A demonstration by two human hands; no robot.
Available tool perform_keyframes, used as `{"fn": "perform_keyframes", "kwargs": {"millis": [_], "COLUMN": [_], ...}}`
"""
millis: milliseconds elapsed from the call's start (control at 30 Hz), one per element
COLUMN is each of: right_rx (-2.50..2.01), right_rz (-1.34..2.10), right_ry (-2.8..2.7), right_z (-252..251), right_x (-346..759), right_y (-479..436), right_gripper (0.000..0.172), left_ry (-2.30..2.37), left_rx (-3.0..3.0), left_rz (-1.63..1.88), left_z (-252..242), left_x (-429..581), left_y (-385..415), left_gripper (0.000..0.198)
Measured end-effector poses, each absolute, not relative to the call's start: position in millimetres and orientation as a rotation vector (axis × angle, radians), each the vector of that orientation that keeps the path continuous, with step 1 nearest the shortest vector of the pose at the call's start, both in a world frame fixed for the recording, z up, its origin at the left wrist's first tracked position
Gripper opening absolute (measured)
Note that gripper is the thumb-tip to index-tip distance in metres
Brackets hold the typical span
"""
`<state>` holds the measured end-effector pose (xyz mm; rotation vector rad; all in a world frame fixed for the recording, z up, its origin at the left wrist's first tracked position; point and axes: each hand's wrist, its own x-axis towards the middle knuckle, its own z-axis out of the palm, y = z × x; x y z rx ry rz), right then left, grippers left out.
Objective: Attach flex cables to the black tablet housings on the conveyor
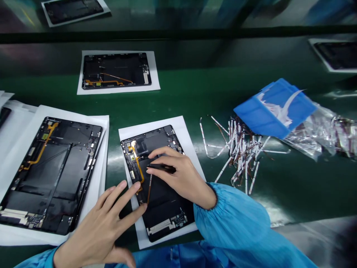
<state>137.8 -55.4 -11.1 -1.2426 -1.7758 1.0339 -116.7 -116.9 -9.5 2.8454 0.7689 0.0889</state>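
Observation:
In front of me a tablet housing [167,201] lies face-up and slanted on a white sheet [184,130], its inside showing. An orange flex cable [137,160] runs along its left side. My right hand [178,171] pinches black tweezers [163,168] over the middle of the housing. Below their tips a thin brown flex strip [150,189] slants down across the black interior; whether the tips grip it I cannot tell. My left hand [111,219] is spread, two fingertips resting at the housing's left edge, one beside the strip's lower end.
Left, a larger-looking open tablet housing [55,175] rests on stacked white sheets [97,126]. Another housing [117,70] lies farther back. To the right are a heap of striped flex strips [240,149], a blue bin [276,108] holding white scraps, and clear plastic bags [320,130].

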Motion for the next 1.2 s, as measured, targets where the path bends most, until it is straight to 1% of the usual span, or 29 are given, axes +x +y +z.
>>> {"fn": "perform_keyframes", "kwargs": {"millis": [67, 133, 333, 467, 733, 833, 933, 1067, 1200], "right_rx": [-1.236, -1.236, -1.253, -1.25, -1.273, -1.272, -1.272, -1.312, -1.323], "right_rz": [1.033, 1.035, 1.052, 1.066, 1.014, 0.966, 0.923, 0.883, 0.851], "right_ry": [-1.782, -1.786, -1.787, -1.779, -1.769, -1.76, -1.786, -1.837, -1.846], "right_z": [-11.6, -12.0, -12.5, -12.0, -22.4, -30.2, -36.5, -40.0, -40.5], "right_x": [137.5, 137.3, 137.6, 137.8, 136.7, 135.6, 135.4, 135.4, 134.7], "right_y": [-55.3, -55.1, -54.5, -55.4, -55.7, -56.7, -58.1, -59.5, -59.7], "right_gripper": [0.005, 0.005, 0.003, 0.006, 0.004, 0.004, 0.008, 0.015, 0.015], "left_ry": [0.751, 0.744, 0.768, 0.757, 0.763, 0.746, 0.749, 0.788, 0.797], "left_rx": [2.822, 2.792, 2.678, 2.644, 2.779, 2.794, 2.798, 2.778, 2.773], "left_rz": [0.077, 0.066, 0.056, 0.05, 0.034, 0.057, 0.074, 0.088, 0.08], "left_z": [-10.5, -11.3, -11.3, -11.2, -13.5, -13.7, -13.7, -13.2, -12.9], "left_x": [-118.0, -118.9, -119.1, -118.3, -113.9, -112.9, -112.7, -112.6, -111.7], "left_y": [-117.0, -117.0, -112.8, -110.4, -110.4, -109.6, -109.7, -110.2, -110.4], "left_gripper": [0.103, 0.105, 0.101, 0.102, 0.101, 0.099, 0.095, 0.084, 0.078]}}
